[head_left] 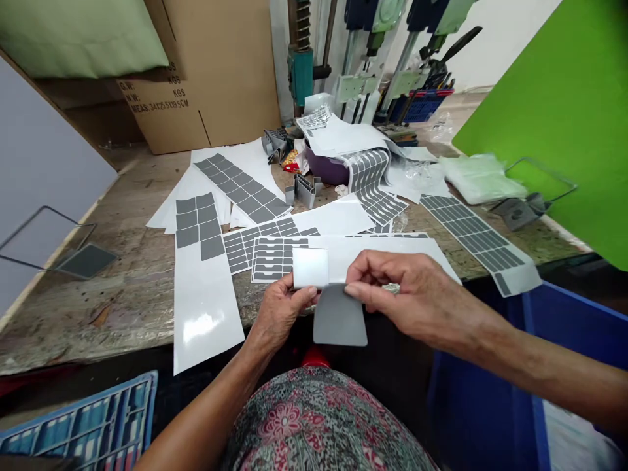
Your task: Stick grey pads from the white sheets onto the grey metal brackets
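My left hand (280, 309) grips a small, shiny, pale square plate (311, 267) by its lower edge, thumb in front. With thumb and forefinger, my right hand (409, 288) pinches the upper right corner of a grey adhesive pad (340, 322). The pad hangs just below and right of the plate; its top edge meets or nearly meets the plate's lower right corner, and I cannot tell whether they are stuck together. Behind both hands lie backing sheets with grey pads (279, 260). A long sheet (209, 314) with several grey pads left on it overhangs the table edge at left.
Bent metal brackets (305, 191) stand mid-table. A wire-handled bracket (520, 208) rests by the green panel (554, 131) at right, another (87, 260) by the left panel. Presses (360, 85) and a carton (220, 72) stand behind. Below are blue crates (579, 340) (83, 418).
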`<state>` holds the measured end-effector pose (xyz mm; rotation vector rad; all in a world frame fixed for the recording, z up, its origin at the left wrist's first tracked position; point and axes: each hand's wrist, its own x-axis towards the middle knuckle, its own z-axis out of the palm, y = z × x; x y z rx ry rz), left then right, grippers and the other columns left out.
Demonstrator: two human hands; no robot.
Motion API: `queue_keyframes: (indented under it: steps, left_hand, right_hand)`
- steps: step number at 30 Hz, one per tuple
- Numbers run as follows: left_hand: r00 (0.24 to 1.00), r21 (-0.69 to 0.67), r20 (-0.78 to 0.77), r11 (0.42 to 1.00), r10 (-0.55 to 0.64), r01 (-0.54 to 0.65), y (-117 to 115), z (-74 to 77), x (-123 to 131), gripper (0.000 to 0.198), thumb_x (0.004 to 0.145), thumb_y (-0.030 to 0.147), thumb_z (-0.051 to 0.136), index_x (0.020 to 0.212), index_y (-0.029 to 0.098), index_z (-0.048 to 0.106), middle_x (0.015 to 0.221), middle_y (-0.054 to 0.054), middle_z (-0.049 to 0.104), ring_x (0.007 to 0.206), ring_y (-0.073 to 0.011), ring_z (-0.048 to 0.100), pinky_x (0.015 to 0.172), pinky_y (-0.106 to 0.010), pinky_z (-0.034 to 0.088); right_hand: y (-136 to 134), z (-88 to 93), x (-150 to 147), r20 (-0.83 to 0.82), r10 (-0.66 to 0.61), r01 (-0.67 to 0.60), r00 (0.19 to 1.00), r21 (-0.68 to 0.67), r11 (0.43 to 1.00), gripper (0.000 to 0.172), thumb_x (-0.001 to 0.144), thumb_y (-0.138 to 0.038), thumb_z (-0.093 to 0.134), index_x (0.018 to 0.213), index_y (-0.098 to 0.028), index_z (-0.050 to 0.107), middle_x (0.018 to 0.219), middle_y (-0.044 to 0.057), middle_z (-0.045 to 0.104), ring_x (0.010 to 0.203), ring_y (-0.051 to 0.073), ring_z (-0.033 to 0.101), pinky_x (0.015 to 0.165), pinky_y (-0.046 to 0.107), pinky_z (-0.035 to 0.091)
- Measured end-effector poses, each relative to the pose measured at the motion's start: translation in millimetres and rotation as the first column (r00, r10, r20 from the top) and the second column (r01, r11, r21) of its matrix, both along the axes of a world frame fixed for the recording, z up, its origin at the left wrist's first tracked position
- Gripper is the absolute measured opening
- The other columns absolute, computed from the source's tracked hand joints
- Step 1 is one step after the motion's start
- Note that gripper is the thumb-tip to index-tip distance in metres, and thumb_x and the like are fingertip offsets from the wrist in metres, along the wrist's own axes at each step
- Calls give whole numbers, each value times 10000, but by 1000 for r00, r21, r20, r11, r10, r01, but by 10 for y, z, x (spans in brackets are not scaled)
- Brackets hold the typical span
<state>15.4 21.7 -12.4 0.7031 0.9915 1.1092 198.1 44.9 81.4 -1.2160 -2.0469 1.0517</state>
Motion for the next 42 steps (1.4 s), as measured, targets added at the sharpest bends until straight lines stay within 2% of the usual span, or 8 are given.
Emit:
queue_keyframes:
  steps: [3,6,12,18,24,32,42]
  left_hand:
    - [995,3,53,996,-87,86,-116,-4,-48,328,696,327,818,979,184,735,895,-50,747,790,-163,690,793,-301,556]
    - [991,8,39,991,-131,131,-231,60,-50,262,720,317,806,950,200,757,941,-54,748,841,-166,696,829,-305,568]
    - [989,5,35,989,-147,147,-302,182,-58,239,748,298,777,969,208,771,969,-74,745,854,-185,705,819,-316,586]
    - [989,8,7,989,-146,146,-322,212,-55,195,768,257,745,958,229,776,937,-51,734,826,-155,692,796,-276,580]
    - [981,1,-44,982,-187,187,-316,248,-78,156,762,250,744,909,204,768,935,-59,726,837,-161,683,802,-279,568]
    - [970,-20,-33,970,-242,242,-327,197,-120,213,828,262,696,1010,155,724,977,-72,744,874,-150,685,853,-273,539]
    - [980,-38,-73,982,-187,184,-348,211,-67,210,800,252,701,970,131,727,915,-67,750,853,-164,697,821,-283,556]
  right_hand:
    - [128,-47,40,-75,-82,74,994,-101,992,124,811,-265,621,723,-179,606,566,-23,583,513,105,528,482,211,410]
    - [195,-156,17,-129,-125,110,984,-117,987,148,801,-280,623,708,-174,580,591,-22,568,529,101,502,476,208,386]
    - [195,-285,-56,-95,-71,66,993,-57,996,155,810,-265,606,690,-185,547,572,-48,497,513,87,418,457,205,333]
    - [184,-303,-56,-93,-59,54,994,-56,997,153,812,-261,605,691,-186,549,573,-43,531,513,91,458,472,208,368]
    - [154,-315,-24,-98,-44,39,994,-56,998,131,817,-216,604,701,-191,549,572,-48,552,502,87,503,467,194,418]
    - [181,-380,-32,-228,-116,51,967,-272,961,153,804,-276,625,707,-202,533,582,-49,546,493,110,585,466,224,510]
    - [153,-396,-48,-152,-94,69,984,-157,985,134,808,-237,607,698,-191,546,572,-43,544,494,92,543,447,194,433]
